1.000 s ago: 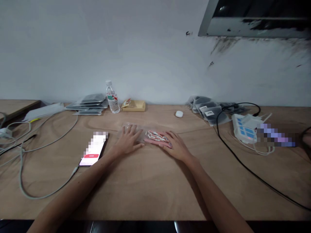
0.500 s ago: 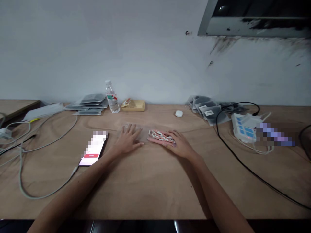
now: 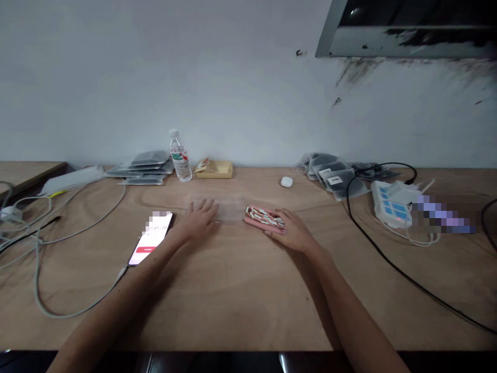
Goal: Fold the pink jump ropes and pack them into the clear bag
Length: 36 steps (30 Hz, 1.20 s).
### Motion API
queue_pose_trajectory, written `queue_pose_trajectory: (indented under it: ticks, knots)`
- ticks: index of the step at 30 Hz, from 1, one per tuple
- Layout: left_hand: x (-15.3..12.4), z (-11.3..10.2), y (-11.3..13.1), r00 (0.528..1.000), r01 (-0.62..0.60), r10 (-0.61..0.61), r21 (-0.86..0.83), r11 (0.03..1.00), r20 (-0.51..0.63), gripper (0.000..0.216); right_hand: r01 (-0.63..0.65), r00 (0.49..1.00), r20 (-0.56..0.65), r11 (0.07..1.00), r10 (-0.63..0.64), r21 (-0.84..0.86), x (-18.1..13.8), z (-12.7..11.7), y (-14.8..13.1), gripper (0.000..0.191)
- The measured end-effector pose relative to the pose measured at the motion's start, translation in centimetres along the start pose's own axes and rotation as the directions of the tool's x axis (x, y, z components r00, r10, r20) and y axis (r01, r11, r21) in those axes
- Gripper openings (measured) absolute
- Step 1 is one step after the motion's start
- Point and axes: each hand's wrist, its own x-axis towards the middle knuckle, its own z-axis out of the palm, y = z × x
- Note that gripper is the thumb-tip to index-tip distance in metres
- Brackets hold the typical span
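Observation:
My left hand [image 3: 197, 221] lies flat on the wooden table [image 3: 240, 290], fingers spread, pressing the left end of a clear plastic bag [image 3: 229, 210]. My right hand [image 3: 294, 232] rests palm down with its fingers stretched onto a pink and white bundle of small flat pieces [image 3: 264, 217], which lies at the bag's right end. A phone [image 3: 150, 237] with a lit screen lies just left of my left hand.
At the back stand a water bottle [image 3: 179, 157], grey pouches [image 3: 142, 167], a yellow box [image 3: 215, 169] and a white earbud case [image 3: 286, 182]. More pouches [image 3: 333, 177], a white power strip [image 3: 392, 204] and a black cable [image 3: 404, 274] lie right. Grey cables [image 3: 39, 243] sprawl left.
My right hand has slid the pink bundle to the right, away from my left hand. My left hand stays flat on the bag and has shifted slightly left.

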Motion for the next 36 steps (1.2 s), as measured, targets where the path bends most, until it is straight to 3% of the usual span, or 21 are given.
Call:
queue_pose_trajectory:
  ticks: [4, 6, 8, 14, 20, 26, 32, 36]
  knots:
    - [-0.1, 0.8, 1.7, 0.956, 0.228, -0.223, 0.005, 0.974, -0.189, 0.054, -0.055, 0.998, 0.015, 0.998, 0.054, 0.011, -0.2, -0.6, 0.2, 0.048]
    - [0.0, 0.9, 2.6, 0.931, 0.266, -0.263, -0.019, 0.964, -0.252, 0.049, -0.035, 0.999, 0.027, 0.998, 0.034, 0.061, -0.3, -0.9, 0.2, 0.048]
    - [0.1, 0.9, 3.0, 0.934, 0.261, -0.261, -0.035, 0.965, -0.244, 0.046, -0.005, 0.999, 0.049, 0.992, -0.002, 0.123, -0.4, -1.0, 0.1, 0.049]
    - [0.5, 1.0, 1.9, 0.966, 0.172, -0.165, 0.021, 0.985, -0.200, 0.050, 0.065, 0.991, 0.095, 0.955, -0.096, 0.290, -0.7, -0.3, -1.6, 0.056]
    - [0.6, 1.5, 1.9, 0.957, 0.065, -0.080, -0.065, 0.996, -0.280, 0.047, 0.250, 0.960, 0.048, 0.920, -0.276, 0.302, -0.2, 1.6, -4.8, 0.061]
    - [-0.2, -0.3, 3.7, 0.929, -0.102, 0.025, -0.190, 0.976, -0.369, 0.042, 0.289, 0.952, 0.002, 0.902, -0.306, 0.321, -0.3, 2.9, -5.9, 0.060]
    - [-1.1, -1.2, 6.4, 0.942, -0.330, 0.277, -0.361, 0.872, -0.190, 0.047, 0.253, 0.962, -0.003, 0.893, -0.271, 0.372, -0.4, 3.1, -5.0, 0.060]
    - [-1.3, 0.6, 7.2, 0.946, -0.317, 0.277, -0.295, 0.902, -0.170, 0.065, 0.199, 0.973, 0.046, 0.926, -0.225, 0.320, -0.4, 3.1, -3.2, 0.077]
